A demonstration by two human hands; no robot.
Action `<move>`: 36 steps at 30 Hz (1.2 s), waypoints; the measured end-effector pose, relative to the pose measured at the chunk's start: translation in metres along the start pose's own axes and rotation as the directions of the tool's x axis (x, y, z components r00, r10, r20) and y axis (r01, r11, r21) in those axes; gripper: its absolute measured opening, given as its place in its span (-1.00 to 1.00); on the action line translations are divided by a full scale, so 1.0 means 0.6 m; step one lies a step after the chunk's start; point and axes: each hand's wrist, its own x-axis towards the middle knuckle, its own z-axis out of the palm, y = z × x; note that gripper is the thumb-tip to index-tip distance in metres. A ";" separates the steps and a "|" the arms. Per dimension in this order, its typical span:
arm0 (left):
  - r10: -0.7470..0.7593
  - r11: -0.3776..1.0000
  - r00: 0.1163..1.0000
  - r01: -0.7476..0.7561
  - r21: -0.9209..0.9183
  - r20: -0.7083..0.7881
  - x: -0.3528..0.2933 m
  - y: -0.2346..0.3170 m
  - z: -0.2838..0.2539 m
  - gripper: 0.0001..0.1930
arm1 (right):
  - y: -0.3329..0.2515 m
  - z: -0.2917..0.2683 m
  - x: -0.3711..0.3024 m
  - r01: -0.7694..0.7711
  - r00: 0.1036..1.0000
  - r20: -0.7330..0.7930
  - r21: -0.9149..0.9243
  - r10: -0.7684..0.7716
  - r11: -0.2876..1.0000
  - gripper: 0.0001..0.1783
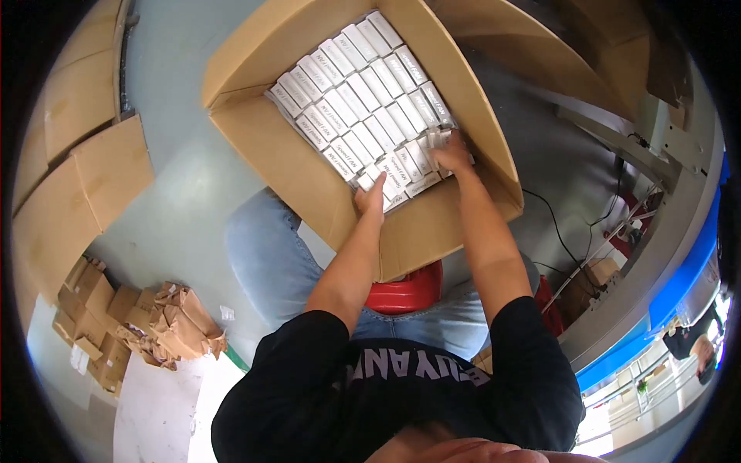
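Note:
An open brown cardboard carton (266, 150) stands tilted before me, packed with rows of small white boxes (359, 96) with dark print on their edges. Both my arms reach into it over the near wall. My left hand (370, 198) is closed against the left end of the nearest row, thumb on top and the fingers partly hidden. At the other end, beside the right wall, my right hand (453, 154) grips the same row of white boxes (397, 170). This row sits slightly askew to those behind it, with more white boxes showing under its near edge.
Below the carton is a red stool (401, 293) between my knees. Large cartons (93, 177) stand at the left, with torn cardboard (177, 324) on the floor. At the right are a grey metal frame (617, 285) with a blue edge, hanging black cables (567, 243) and a distant person (691, 343).

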 end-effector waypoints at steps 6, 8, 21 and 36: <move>0.121 0.993 0.922 -0.112 -0.045 0.367 -0.059 0.042 0.069 -0.18 | 0.076 -0.009 0.035 -0.044 0.993 0.116 0.140 0.028 0.989 0.24; 0.187 0.971 0.942 -0.221 0.093 0.280 -0.020 0.037 0.033 -0.07 | -0.012 0.003 -0.001 -0.049 0.971 0.241 0.204 -0.002 0.978 0.21; -0.031 0.981 0.923 0.102 -0.166 0.384 -0.029 0.064 0.046 -0.27 | -0.060 -0.001 -0.043 -0.098 0.966 0.252 0.157 0.056 0.983 0.28; -0.058 0.863 0.775 0.356 -0.359 0.629 0.024 0.031 0.049 -0.40 | -0.068 0.033 -0.081 -0.012 0.993 0.116 0.209 -0.013 0.978 0.03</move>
